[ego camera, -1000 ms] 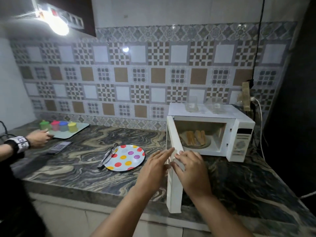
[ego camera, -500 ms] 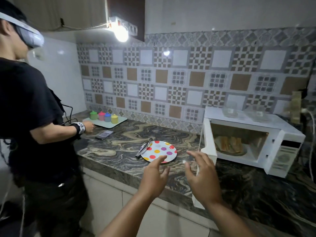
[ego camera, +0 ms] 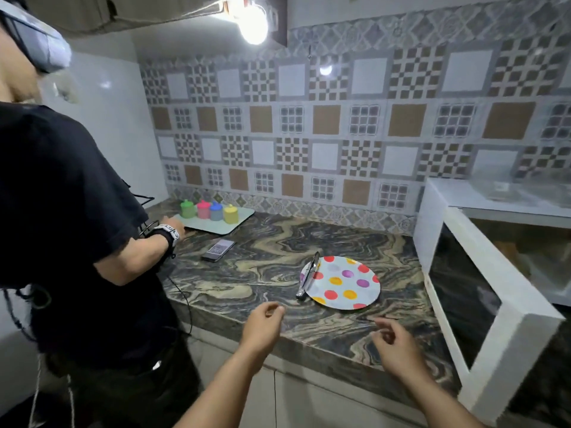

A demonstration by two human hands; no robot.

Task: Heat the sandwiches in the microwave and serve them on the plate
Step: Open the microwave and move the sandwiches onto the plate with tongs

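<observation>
A white plate with coloured dots [ego camera: 343, 282] lies on the marble counter [ego camera: 262, 267], with metal tongs [ego camera: 307, 278] resting on its left rim. At the right edge stands the white microwave [ego camera: 445, 199], its door [ego camera: 482, 301] swung wide open toward me. Its inside is mostly cut off by the frame edge, and no sandwich can be made out. My left hand [ego camera: 262, 327] hovers over the counter's front edge with loosely curled fingers and holds nothing. My right hand [ego camera: 394, 342] hovers likewise, just left of the door, also holding nothing.
A person in a black shirt [ego camera: 61, 227] stands close on my left, one hand at a pale tray [ego camera: 216, 222] bearing several coloured lidded cups. A phone [ego camera: 217, 250] lies on the counter. Clear containers [ego camera: 506, 186] sit on the microwave top.
Both my hands have left the microwave door and dropped back over the counter's front edge. The view has swung left, so the microwave now sits at the right edge.
</observation>
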